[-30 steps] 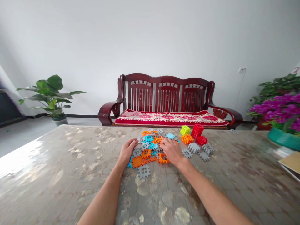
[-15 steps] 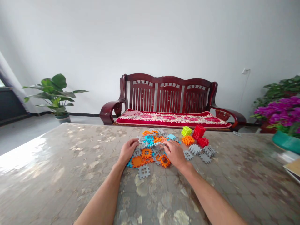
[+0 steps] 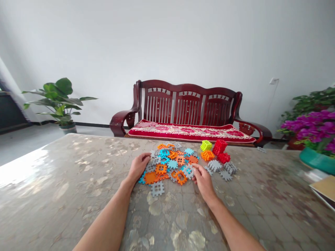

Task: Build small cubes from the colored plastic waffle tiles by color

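Several flat notched plastic building tiles lie in a loose pile, among them an orange solid tile (image 3: pixel 151 178), an orange window tile (image 3: pixel 161 169) and a light-blue tile (image 3: pixel 172 164). My right hand (image 3: pixel 203 181) pinches a grey window tile (image 3: pixel 188 171) at its right edge, tilted over the pile's right side. At the left edge of the pile, my left hand (image 3: pixel 139 166) is closed, its thumb and fingertips together against a small grey tile (image 3: pixel 152 153). A grey window tile (image 3: pixel 157 189) lies flat at the near side.
Beyond the pile's right side stand assembled red cubes (image 3: pixel 220 147), a yellow-green cube (image 3: pixel 206 145) and an orange block (image 3: pixel 207 155). Grey tiles (image 3: pixel 225 175) lie nearby. A teal flower pot (image 3: pixel 316 159) and a cardboard-coloured item (image 3: pixel 324 188) are at the table's right.
My right hand has drawn right and nearer with the grey window tile, uncovering the light-blue and orange tiles in the middle. My left hand has shifted slightly left.
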Demonstrator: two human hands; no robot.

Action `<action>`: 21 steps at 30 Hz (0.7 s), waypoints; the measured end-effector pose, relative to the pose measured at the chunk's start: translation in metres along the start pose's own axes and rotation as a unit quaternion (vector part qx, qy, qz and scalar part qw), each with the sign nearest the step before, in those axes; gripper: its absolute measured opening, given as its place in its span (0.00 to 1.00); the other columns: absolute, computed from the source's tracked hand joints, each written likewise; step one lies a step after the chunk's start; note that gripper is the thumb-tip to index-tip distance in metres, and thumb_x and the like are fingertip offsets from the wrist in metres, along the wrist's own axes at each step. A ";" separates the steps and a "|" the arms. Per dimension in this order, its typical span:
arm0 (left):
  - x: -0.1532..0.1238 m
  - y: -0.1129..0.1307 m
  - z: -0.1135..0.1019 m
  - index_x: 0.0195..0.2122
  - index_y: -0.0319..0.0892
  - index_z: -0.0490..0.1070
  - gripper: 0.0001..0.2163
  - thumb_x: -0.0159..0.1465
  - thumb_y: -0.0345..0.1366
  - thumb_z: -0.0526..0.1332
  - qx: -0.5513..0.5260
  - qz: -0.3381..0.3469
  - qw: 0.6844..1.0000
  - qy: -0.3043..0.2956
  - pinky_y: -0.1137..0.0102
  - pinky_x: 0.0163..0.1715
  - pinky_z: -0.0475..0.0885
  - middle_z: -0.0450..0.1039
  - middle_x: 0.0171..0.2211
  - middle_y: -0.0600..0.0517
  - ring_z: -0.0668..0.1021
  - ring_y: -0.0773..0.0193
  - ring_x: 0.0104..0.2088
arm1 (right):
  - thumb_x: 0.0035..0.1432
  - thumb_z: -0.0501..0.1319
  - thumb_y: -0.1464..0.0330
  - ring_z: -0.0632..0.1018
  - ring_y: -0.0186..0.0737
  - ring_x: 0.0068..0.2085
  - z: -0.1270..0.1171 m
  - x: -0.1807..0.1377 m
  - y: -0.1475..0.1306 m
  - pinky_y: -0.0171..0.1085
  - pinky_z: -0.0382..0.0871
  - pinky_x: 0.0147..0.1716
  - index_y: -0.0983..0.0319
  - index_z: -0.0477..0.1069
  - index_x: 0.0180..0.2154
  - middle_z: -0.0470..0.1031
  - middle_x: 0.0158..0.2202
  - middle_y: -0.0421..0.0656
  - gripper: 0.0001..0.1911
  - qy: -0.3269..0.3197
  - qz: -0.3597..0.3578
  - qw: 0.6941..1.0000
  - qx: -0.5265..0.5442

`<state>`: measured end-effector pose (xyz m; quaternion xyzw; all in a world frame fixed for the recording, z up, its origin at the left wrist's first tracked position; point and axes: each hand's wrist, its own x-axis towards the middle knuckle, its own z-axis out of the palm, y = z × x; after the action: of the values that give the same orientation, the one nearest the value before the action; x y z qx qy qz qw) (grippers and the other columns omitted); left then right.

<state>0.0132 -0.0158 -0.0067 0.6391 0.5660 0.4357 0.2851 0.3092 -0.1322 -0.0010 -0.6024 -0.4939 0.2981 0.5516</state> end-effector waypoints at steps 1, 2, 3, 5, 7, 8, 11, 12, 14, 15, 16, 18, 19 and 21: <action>0.000 0.000 0.000 0.44 0.42 0.77 0.18 0.56 0.44 0.58 0.001 0.000 1.000 -0.001 0.67 0.45 0.73 0.81 0.39 0.50 0.80 0.58 0.41 | 0.55 0.54 0.55 0.76 0.41 0.25 0.000 0.000 0.001 0.36 0.67 0.20 0.61 0.74 0.45 0.78 0.30 0.44 0.23 0.000 -0.010 1.000 -0.010; 0.000 0.000 0.000 0.44 0.42 0.77 0.18 0.57 0.44 0.57 0.002 0.001 1.000 -0.002 0.67 0.45 0.73 0.81 0.39 0.50 0.80 0.58 0.41 | 0.56 0.54 0.55 0.76 0.41 0.27 0.000 0.000 0.001 0.36 0.68 0.22 0.61 0.74 0.45 0.78 0.32 0.44 0.23 0.001 -0.023 1.000 -0.020; 0.000 0.001 0.000 0.44 0.42 0.77 0.18 0.57 0.44 0.57 0.003 0.001 1.000 -0.003 0.67 0.45 0.73 0.81 0.39 0.51 0.80 0.59 0.41 | 0.57 0.53 0.55 0.77 0.42 0.29 0.000 0.000 0.002 0.37 0.70 0.24 0.61 0.74 0.45 0.79 0.34 0.45 0.22 0.006 -0.038 0.999 -0.030; -0.001 0.002 -0.001 0.44 0.42 0.77 0.18 0.57 0.43 0.57 0.005 0.000 1.000 -0.004 0.67 0.44 0.73 0.81 0.38 0.51 0.80 0.59 0.40 | 0.59 0.52 0.57 0.78 0.43 0.35 0.001 0.001 0.004 0.39 0.73 0.30 0.61 0.74 0.45 0.79 0.39 0.47 0.21 0.019 -0.078 0.995 -0.055; -0.001 0.003 -0.001 0.43 0.43 0.78 0.18 0.57 0.44 0.57 0.010 -0.001 1.000 -0.002 0.67 0.44 0.73 0.81 0.38 0.51 0.80 0.59 0.39 | 0.60 0.52 0.60 0.78 0.44 0.41 0.001 0.001 0.005 0.41 0.73 0.40 0.60 0.74 0.45 0.79 0.43 0.48 0.19 0.027 -0.126 0.988 -0.082; -0.002 0.004 -0.002 0.43 0.43 0.78 0.18 0.56 0.44 0.57 0.013 -0.001 1.000 -0.002 0.68 0.43 0.73 0.81 0.38 0.51 0.80 0.59 0.39 | 0.60 0.52 0.62 0.78 0.43 0.44 0.002 0.000 0.005 0.42 0.72 0.44 0.60 0.75 0.45 0.79 0.45 0.48 0.18 0.029 -0.150 0.984 -0.095; -0.002 0.007 -0.002 0.43 0.42 0.78 0.18 0.57 0.44 0.56 0.027 -0.001 1.000 -0.006 0.67 0.43 0.73 0.81 0.37 0.51 0.80 0.59 0.39 | 0.60 0.52 0.67 0.77 0.42 0.48 0.003 -0.002 0.003 0.42 0.70 0.49 0.59 0.75 0.46 0.78 0.46 0.46 0.16 0.026 -0.200 0.972 -0.122; -0.002 0.007 -0.002 0.43 0.42 0.78 0.18 0.57 0.44 0.56 0.033 0.000 0.999 -0.007 0.67 0.43 0.73 0.81 0.38 0.51 0.79 0.59 0.39 | 0.60 0.52 0.68 0.77 0.41 0.48 0.003 -0.003 0.001 0.41 0.70 0.49 0.58 0.75 0.46 0.78 0.46 0.46 0.16 0.023 -0.208 0.970 -0.127; -0.002 0.008 -0.002 0.43 0.42 0.78 0.18 0.56 0.44 0.56 0.043 0.002 0.999 -0.009 0.67 0.44 0.72 0.81 0.39 0.51 0.79 0.58 0.40 | 0.60 0.52 0.69 0.77 0.40 0.48 0.004 -0.005 0.000 0.40 0.70 0.49 0.58 0.74 0.47 0.78 0.46 0.45 0.17 0.019 -0.212 0.968 -0.134; -0.002 0.009 -0.002 0.42 0.42 0.78 0.18 0.56 0.43 0.56 0.048 0.003 0.999 -0.009 0.67 0.45 0.72 0.81 0.39 0.51 0.79 0.58 0.40 | 0.60 0.52 0.70 0.77 0.40 0.48 0.005 -0.005 -0.001 0.39 0.70 0.49 0.57 0.74 0.47 0.78 0.46 0.44 0.17 0.018 -0.211 0.968 -0.136; -0.002 0.009 -0.002 0.42 0.43 0.78 0.18 0.56 0.43 0.56 0.051 0.004 0.999 -0.009 0.67 0.45 0.71 0.81 0.39 0.51 0.79 0.58 0.40 | 0.60 0.53 0.70 0.77 0.40 0.48 0.005 -0.005 -0.001 0.39 0.70 0.49 0.57 0.74 0.47 0.78 0.46 0.44 0.17 0.019 -0.209 0.968 -0.138; -0.002 0.009 -0.003 0.42 0.43 0.78 0.17 0.56 0.43 0.56 0.055 0.006 0.998 -0.008 0.67 0.46 0.71 0.81 0.40 0.51 0.79 0.58 0.41 | 0.59 0.53 0.71 0.77 0.40 0.48 0.006 -0.005 -0.001 0.39 0.69 0.49 0.57 0.75 0.47 0.78 0.46 0.44 0.18 0.018 -0.206 0.968 -0.141; -0.002 0.009 -0.003 0.41 0.43 0.78 0.17 0.56 0.43 0.56 0.056 0.006 0.998 -0.008 0.67 0.46 0.71 0.81 0.40 0.51 0.79 0.58 0.41 | 0.59 0.53 0.71 0.77 0.40 0.48 0.007 -0.005 0.000 0.39 0.69 0.50 0.57 0.75 0.47 0.78 0.46 0.44 0.18 0.016 -0.205 0.969 -0.140; -0.002 0.008 -0.003 0.41 0.43 0.78 0.17 0.56 0.43 0.56 0.054 0.005 0.998 -0.010 0.67 0.46 0.71 0.81 0.40 0.51 0.79 0.58 0.41 | 0.59 0.53 0.70 0.77 0.40 0.48 0.007 -0.004 0.002 0.39 0.69 0.50 0.57 0.75 0.47 0.78 0.47 0.44 0.17 0.011 -0.198 0.971 -0.135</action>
<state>0.0146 -0.0192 0.0008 0.6610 0.5825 0.3993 0.2535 0.3018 -0.1327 -0.0049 -0.5650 -0.6328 0.1070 0.5186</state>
